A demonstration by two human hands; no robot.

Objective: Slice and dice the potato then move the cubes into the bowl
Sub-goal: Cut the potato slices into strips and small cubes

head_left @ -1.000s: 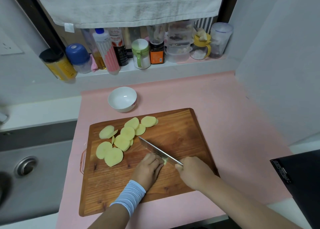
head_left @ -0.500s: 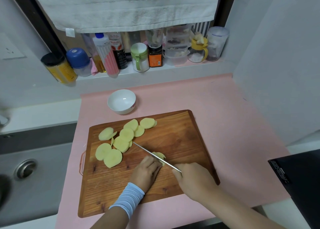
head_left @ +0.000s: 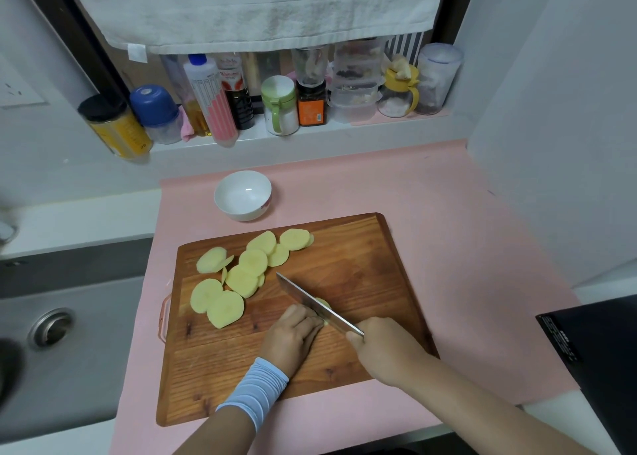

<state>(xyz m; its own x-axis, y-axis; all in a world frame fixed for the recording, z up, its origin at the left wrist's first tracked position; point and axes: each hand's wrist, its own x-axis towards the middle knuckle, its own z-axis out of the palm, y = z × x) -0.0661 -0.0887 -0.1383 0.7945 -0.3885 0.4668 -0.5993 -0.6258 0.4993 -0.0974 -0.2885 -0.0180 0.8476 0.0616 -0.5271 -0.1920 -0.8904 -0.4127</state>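
Observation:
Several round potato slices [head_left: 243, 275] lie spread over the far left part of a wooden cutting board [head_left: 362, 265]. My right hand [head_left: 386, 349] grips the handle of a knife [head_left: 310, 303], whose blade points away to the left. My left hand [head_left: 293, 337], with a light blue wristband, holds down a small potato piece [head_left: 323, 303] under curled fingers, right against the blade; most of that piece is hidden. An empty white bowl [head_left: 243, 195] stands on the pink mat just beyond the board.
A pink mat [head_left: 448, 230] covers the counter. A steel sink [head_left: 51, 327] lies to the left. Several bottles and jars [head_left: 275, 106] line the ledge under a hanging towel. A black appliance [head_left: 599, 351] sits at the right edge. Walls close in on the right.
The knife lifted and shifted slightly, then came down again on the potato piece under my left hand. The view drifted a little. The slices and bowl stayed put.

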